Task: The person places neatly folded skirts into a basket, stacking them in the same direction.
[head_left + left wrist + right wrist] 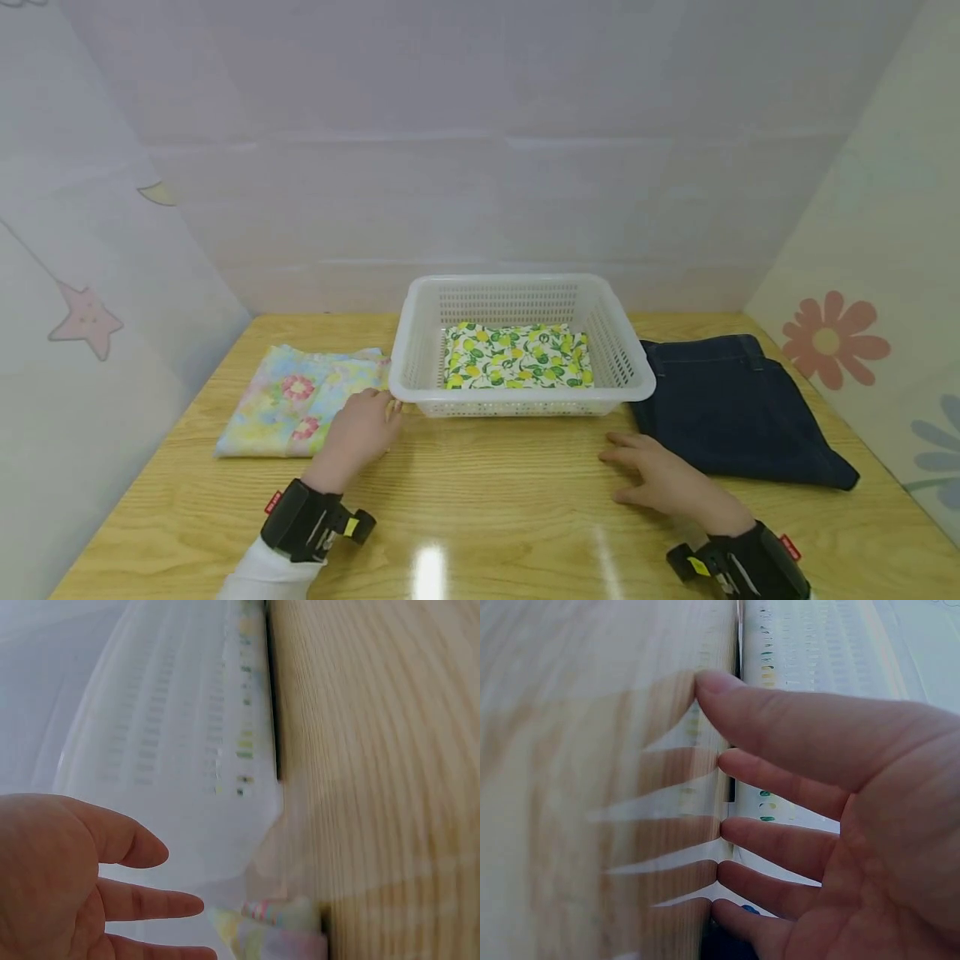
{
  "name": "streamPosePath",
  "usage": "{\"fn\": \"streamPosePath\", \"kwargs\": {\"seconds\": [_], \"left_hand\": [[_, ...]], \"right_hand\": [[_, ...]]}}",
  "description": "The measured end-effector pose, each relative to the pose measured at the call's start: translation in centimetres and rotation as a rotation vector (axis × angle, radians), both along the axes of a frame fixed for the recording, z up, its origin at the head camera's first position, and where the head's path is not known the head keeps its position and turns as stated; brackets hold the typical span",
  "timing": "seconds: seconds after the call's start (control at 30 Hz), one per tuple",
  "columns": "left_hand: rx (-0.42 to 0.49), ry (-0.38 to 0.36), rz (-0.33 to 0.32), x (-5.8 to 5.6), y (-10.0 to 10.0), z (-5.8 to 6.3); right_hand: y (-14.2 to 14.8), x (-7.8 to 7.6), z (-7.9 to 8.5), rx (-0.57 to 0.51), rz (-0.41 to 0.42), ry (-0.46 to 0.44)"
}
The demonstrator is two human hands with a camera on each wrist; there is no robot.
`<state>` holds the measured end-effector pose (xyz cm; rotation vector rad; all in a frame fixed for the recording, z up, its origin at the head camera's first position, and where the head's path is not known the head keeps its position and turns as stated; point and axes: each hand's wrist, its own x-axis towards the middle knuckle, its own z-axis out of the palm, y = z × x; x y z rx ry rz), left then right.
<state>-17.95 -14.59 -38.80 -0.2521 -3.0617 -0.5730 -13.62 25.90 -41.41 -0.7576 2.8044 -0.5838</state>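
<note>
Basket (522, 396), long axis L-R; L hand (362, 427) nearer, by its front-L corner, R hand (663, 477) front-R; both w/ fingers apart, empty.

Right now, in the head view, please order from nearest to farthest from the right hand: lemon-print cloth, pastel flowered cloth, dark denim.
1. Dark denim: beside the right hand.
2. Lemon-print cloth: inside the white basket, center.
3. Pastel flowered cloth: left of the basket.
</note>
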Motion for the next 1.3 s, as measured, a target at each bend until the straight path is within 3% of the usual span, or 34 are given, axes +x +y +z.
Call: {"fn": "streamPosePath", "kwargs": {"seconds": [0.13, 0.27, 0.53, 1.0, 1.3], "left_hand": [[-0.077, -0.102, 0.065, -1.5, -2.6, 0.0], [-0.16, -0.166, 0.089, -2.5, -5.1, -0.1], [-0.18, -0.263, -0.005, -4.6, -7.8, 0.0], [-0.182, -0.359, 0.011, -4.9, -8.0, 0.7], [-0.197, -0.376, -0.008, -4.6, -8.4, 0.9]], "right_hand": [[0.1, 0.0, -0.1, -0.015, 0.007, -0.006], [0.1, 0.0, -0.1, -0.017, -0.002, -0.009], [-0.1, 0.0, 0.1, -0.019, -0.009, -0.018], [0.0, 0.0, -0.2, -0.025, -0.003, -0.014], [0.0, 0.0, -0.2, -0.028, -0.007, -0.03]]}}
